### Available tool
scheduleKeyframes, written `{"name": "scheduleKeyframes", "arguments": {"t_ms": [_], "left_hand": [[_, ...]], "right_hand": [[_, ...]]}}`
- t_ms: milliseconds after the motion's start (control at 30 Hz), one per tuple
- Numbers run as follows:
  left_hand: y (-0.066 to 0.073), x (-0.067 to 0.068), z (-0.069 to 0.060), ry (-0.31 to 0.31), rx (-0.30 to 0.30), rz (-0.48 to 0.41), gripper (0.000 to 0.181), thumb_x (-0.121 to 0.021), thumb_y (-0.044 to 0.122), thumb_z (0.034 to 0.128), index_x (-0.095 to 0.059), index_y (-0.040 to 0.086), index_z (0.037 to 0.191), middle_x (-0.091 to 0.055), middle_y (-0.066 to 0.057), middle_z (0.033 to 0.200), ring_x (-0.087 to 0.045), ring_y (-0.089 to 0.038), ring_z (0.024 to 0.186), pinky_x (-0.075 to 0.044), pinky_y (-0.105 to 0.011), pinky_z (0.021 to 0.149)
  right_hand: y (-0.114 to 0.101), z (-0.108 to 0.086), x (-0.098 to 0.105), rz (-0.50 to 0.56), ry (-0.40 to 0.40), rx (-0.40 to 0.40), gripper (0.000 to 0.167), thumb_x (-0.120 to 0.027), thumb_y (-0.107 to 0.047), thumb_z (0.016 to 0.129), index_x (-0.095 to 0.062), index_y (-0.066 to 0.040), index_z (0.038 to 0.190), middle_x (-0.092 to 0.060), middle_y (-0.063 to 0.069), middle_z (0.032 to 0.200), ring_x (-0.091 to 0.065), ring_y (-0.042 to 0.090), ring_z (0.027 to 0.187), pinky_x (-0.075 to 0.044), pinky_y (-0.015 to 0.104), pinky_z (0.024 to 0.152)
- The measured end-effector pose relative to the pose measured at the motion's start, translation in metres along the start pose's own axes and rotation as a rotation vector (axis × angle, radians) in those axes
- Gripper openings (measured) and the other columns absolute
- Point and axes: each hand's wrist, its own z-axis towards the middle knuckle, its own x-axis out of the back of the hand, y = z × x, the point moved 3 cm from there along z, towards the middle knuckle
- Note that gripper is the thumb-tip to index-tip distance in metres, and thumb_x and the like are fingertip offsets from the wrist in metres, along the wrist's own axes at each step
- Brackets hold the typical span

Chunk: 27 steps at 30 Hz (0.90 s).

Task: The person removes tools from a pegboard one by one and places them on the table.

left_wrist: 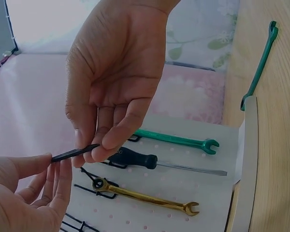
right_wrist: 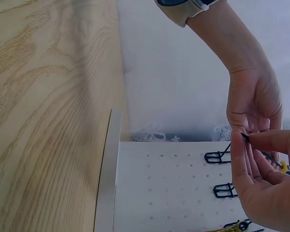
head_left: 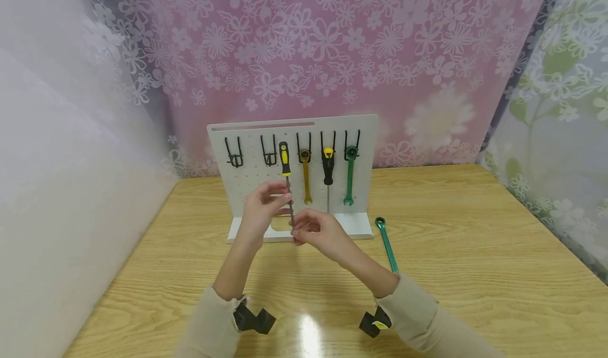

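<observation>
A pink floral backdrop (head_left: 304,57) spans the rear, behind a wood-grain surface (head_left: 451,231). On that surface stands a white pegboard (head_left: 252,178) with a flat base. 2 beige sleeves (head_left: 206,321) reach in from below, leading to the left hand (head_left: 258,210) and the right hand (head_left: 325,231), both in front of the board.

Between the hands is a black-and-yellow screwdriver (head_left: 285,160), nearly upright with its handle at the top. The left hand's grip is pinched on the shaft below the handle; the right hand's grip is pinched on the shaft's lower end, near the tip.

A second screwdriver (head_left: 328,170) hangs on the board, between a gold wrench (head_left: 306,181) and a green wrench (head_left: 350,178). Another green wrench, the loose one (head_left: 387,247), lies to the right of the base, partly hidden by the right sleeve in the head view. Smallest are 5 black hooks (head_left: 235,160) in a row, 3 of them carrying those hung tools.
</observation>
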Motion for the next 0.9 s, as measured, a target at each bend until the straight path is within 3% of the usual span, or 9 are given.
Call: {"name": "scheduleKeyframes", "arguments": {"t_ms": [400,633,900], "left_hand": [[-0.011,-0.039,0.007,0.004,-0.043,-0.037,0.026,-0.062,0.000,0.0859,-0.057,-0.005,0.110,-0.058,-0.011,0.097,-0.060,-0.020,0.084,-0.053,-0.037,0.073],[-0.017,-0.064,0.009,-0.015,-0.057,-0.061,0.023,-0.063,0.001,0.0858,-0.058,-0.004,0.108,-0.059,-0.010,0.096,-0.060,-0.018,0.082,-0.053,-0.035,0.073],[-0.030,-0.090,0.011,-0.030,-0.057,-0.069,0.023,-0.064,0.002,0.0856,-0.059,-0.004,0.107,-0.059,-0.009,0.094,-0.059,-0.016,0.080,-0.054,-0.033,0.070]], "right_hand": [[0.008,-0.021,0.031,-0.086,0.166,0.013,0.021,-0.060,0.000,0.086,-0.056,0.005,0.106,-0.062,0.014,0.088,-0.061,0.033,0.081,-0.053,0.032,0.070],[0.016,-0.033,0.050,-0.089,0.278,0.040,0.020,-0.061,0.000,0.087,-0.058,0.004,0.106,-0.061,0.013,0.089,-0.061,0.021,0.079,-0.053,0.030,0.070],[0.022,-0.049,0.065,-0.117,0.350,0.048,0.024,-0.062,0.004,0.085,-0.056,0.004,0.108,-0.058,0.015,0.094,-0.059,0.021,0.084,-0.053,0.034,0.072]]}}
